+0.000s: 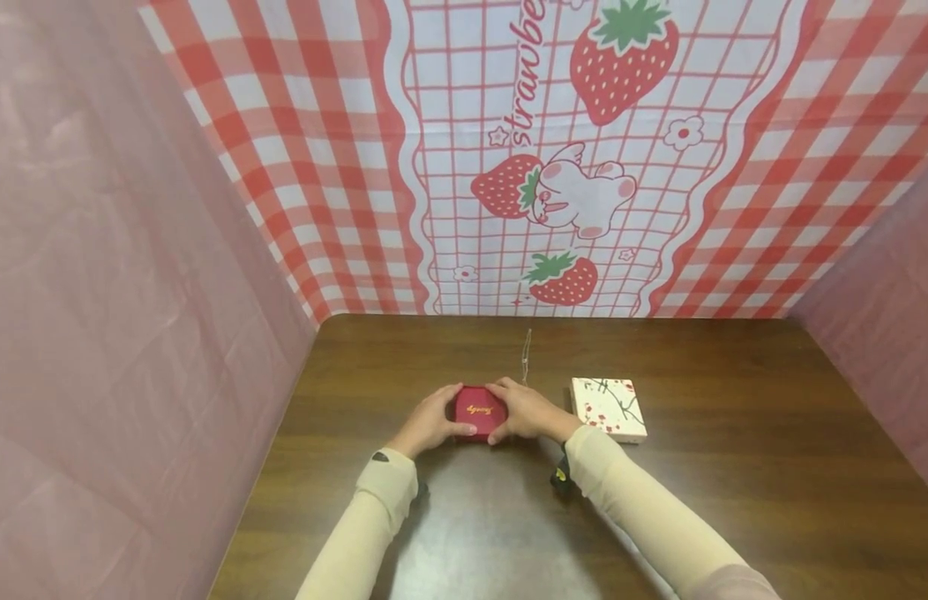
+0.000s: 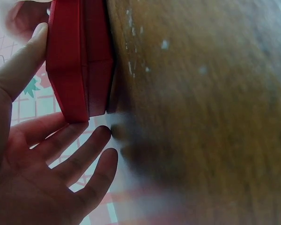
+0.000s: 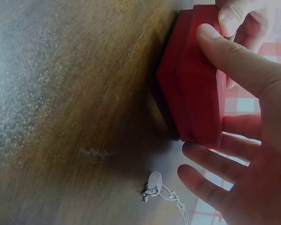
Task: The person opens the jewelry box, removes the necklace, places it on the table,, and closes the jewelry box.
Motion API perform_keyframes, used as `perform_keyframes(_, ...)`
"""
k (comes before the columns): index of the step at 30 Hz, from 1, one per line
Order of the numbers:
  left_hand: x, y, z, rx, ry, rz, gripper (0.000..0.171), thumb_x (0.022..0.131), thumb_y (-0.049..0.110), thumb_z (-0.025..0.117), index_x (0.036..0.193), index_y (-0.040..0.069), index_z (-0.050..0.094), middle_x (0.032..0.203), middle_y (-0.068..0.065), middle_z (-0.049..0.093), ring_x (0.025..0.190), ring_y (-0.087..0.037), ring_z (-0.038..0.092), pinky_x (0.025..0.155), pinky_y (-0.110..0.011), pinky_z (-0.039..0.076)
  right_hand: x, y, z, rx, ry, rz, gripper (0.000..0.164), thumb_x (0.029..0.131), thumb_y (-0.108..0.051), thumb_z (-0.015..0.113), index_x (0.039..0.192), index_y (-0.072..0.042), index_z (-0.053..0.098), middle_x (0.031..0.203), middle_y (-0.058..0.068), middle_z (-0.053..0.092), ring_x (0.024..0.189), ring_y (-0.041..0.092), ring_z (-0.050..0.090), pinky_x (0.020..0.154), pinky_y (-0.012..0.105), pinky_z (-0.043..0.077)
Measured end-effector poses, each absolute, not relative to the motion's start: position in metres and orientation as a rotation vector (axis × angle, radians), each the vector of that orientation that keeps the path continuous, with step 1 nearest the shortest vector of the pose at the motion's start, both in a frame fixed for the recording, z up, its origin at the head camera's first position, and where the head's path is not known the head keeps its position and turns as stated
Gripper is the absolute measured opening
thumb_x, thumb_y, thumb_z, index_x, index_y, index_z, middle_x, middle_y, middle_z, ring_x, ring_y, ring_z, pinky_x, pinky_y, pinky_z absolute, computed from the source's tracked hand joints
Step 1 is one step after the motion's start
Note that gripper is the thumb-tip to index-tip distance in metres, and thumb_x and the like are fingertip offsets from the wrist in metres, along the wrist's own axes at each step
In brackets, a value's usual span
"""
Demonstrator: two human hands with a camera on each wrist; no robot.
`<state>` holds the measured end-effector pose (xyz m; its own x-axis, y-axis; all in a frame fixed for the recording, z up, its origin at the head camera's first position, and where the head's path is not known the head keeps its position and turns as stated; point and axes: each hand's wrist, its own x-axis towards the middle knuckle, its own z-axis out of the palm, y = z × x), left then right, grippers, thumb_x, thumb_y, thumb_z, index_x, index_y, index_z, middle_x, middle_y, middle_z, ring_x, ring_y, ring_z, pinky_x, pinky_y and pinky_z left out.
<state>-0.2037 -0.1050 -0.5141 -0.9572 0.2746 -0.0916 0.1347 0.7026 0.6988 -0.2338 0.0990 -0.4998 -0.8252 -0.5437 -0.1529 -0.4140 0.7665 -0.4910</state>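
Note:
A red many-sided jewelry box (image 1: 481,410) with gold lettering on its lid sits on the table between the two hands. My left hand (image 1: 431,421) grips its left side, thumb at the near edge and fingers at the far edge. On the opposite side my right hand (image 1: 527,411) grips it the same way. Both wrist views show the seam between lid (image 3: 201,89) and base (image 2: 97,70), with the lid on the base. A thin silver chain (image 1: 526,357) lies beyond the right hand; its oval pendant (image 3: 154,180) shows in the right wrist view.
To the right of the right hand lies a flat white box (image 1: 609,409) with a red blossom and dark branch print. Brown wooden table (image 1: 734,467) stretches around. A strawberry-print cloth (image 1: 464,250) hangs behind it, with pinkish cloth (image 1: 134,333) at the sides.

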Motion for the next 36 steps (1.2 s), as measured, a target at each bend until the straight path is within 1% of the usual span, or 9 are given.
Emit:
perform_keyframes(12,-0.2037,-0.1048,-0.515,0.377,2.739,1.05,0.085,0.08,0.036,0.08,0.146,0.002,0.041,0.15,-0.021,0.042,0.139,-0.037,0.041,0.113,-0.053,0.034,-0.2325,0.101,-0.5,-0.752,2.684,-0.666,0.097,0.063,-0.035,0.09,0.143,-0.002,0.046,0.133,0.012,0.054,0.12,0.031,0.056,0.105,0.047,0.045)
perform_keyframes(19,-0.2024,-0.1064,-0.5133,0.425,2.727,0.998,0.096,0.075,0.038,0.083,0.148,0.0,0.036,0.153,-0.022,0.038,0.14,-0.039,0.038,0.113,-0.054,0.033,-0.2324,0.101,-0.4998,-0.762,2.677,-0.675,0.097,0.063,-0.034,0.09,0.143,-0.001,0.045,0.132,0.012,0.054,0.12,0.03,0.056,0.105,0.046,0.045)
perform_keyframes(23,-0.2026,-0.106,-0.5123,0.417,2.738,0.982,0.096,0.074,0.038,0.084,0.148,0.0,0.037,0.152,-0.022,0.038,0.14,-0.039,0.039,0.113,-0.054,0.034,-0.2326,0.1007,-0.4993,-0.763,2.677,-0.67,0.097,0.064,-0.034,0.09,0.143,-0.001,0.045,0.134,0.013,0.054,0.122,0.031,0.055,0.106,0.047,0.044)
perform_keyframes(28,-0.2048,-0.1048,-0.5142,0.376,2.745,0.967,0.096,0.073,0.04,0.084,0.148,0.003,0.038,0.152,-0.02,0.039,0.139,-0.037,0.04,0.113,-0.054,0.034,-0.2327,0.1006,-0.4986,-0.759,2.684,-0.651,0.099,0.063,-0.036,0.089,0.144,-0.001,0.044,0.137,0.015,0.052,0.124,0.033,0.052,0.106,0.049,0.043)
perform_keyframes(33,-0.2056,-0.1042,-0.5147,0.339,2.734,0.992,0.095,0.073,0.039,0.084,0.148,0.005,0.037,0.152,-0.019,0.04,0.139,-0.037,0.04,0.113,-0.054,0.034,-0.2317,0.1007,-0.4975,-0.763,2.686,-0.642,0.103,0.064,-0.036,0.089,0.147,-0.003,0.038,0.139,0.019,0.049,0.125,0.035,0.051,0.105,0.05,0.044)
perform_keyframes(36,-0.2059,-0.1043,-0.5132,0.34,2.73,1.01,0.095,0.073,0.037,0.085,0.148,0.003,0.037,0.151,-0.02,0.041,0.138,-0.038,0.041,0.112,-0.054,0.034,-0.2318,0.1014,-0.4967,-0.77,2.693,-0.641,0.104,0.066,-0.036,0.088,0.149,-0.005,0.035,0.137,0.019,0.049,0.123,0.034,0.052,0.104,0.05,0.045)
